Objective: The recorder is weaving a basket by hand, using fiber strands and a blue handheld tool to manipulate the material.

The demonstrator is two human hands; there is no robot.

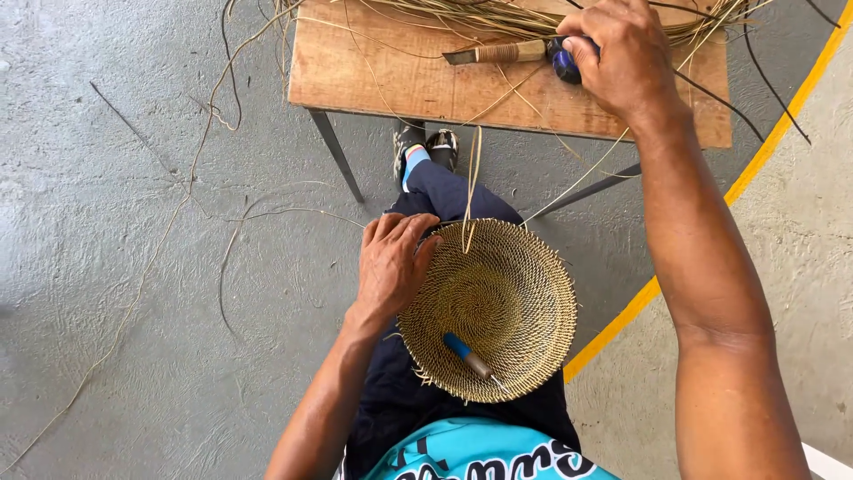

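Observation:
A round woven straw basket (524,284) rests on my lap, its hollow facing up. My left hand (391,262) grips its left rim. Inside the basket lies a small tool with a blue handle (468,354). A loose straw strand (472,182) rises from the basket's far rim. My right hand (617,53) reaches out to the small wooden table (418,84) and closes on the dark blue handle of a knife (506,53), whose blade points left.
A heap of long straw strands (498,18) lies along the table's far side, with loose strands trailing over the grey concrete floor (133,267). A yellow painted line (622,320) crosses the floor on the right. My foot in a shoe (426,147) sits under the table.

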